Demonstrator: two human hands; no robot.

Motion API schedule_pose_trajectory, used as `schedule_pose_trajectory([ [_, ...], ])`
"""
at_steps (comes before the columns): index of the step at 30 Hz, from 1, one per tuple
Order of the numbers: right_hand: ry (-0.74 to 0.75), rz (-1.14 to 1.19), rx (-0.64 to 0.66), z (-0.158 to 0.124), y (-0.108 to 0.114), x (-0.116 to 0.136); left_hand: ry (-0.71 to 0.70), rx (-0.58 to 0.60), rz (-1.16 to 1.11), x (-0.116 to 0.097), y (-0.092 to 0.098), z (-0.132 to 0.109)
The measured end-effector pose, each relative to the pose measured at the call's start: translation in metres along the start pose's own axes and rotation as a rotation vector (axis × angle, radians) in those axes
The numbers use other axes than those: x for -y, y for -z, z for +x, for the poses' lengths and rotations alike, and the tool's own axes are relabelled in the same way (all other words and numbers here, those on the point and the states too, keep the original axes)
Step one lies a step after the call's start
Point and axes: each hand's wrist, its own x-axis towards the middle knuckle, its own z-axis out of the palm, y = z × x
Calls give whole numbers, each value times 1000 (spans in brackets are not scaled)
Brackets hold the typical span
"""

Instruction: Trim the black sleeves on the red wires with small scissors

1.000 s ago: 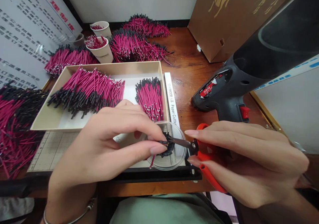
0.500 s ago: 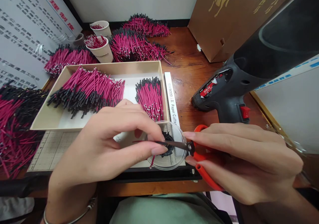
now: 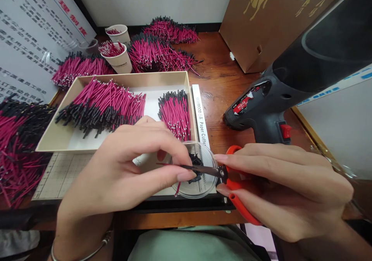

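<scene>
My left hand (image 3: 139, 164) pinches a thin red wire (image 3: 161, 163) between thumb and forefinger, over a clear round dish (image 3: 207, 183). Small black scraps (image 3: 196, 160) lie in the dish. Orange-handled scissors (image 3: 222, 172) are gripped in my right hand (image 3: 285, 183), their blades reaching to the left fingertips. How the blades meet the wire is hidden by those fingers. A second short red wire (image 3: 178, 189) shows just below my left thumb. Behind my hands, a shallow cream box (image 3: 130, 79) holds two groups of red wires with black ends.
A paper cutter (image 3: 200, 114) lies under the box and dish. Heaps of black-ended red wires (image 3: 151, 50) and two paper cups (image 3: 120, 61) stand behind. To the right are a dark heat gun (image 3: 279, 94) and a brown carton (image 3: 255, 24). More wires (image 3: 20, 148) lie left.
The scissor handles have shifted very slightly, the lower one a little downward. My left hand keeps its pinch over the dish, almost unmoved.
</scene>
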Motion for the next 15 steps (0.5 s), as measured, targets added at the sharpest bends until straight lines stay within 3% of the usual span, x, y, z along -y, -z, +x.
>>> schedule_pose_trajectory([
  [15,-24,38,-7,-1,-3,-2,-6,-4,-14,-1,0,0],
])
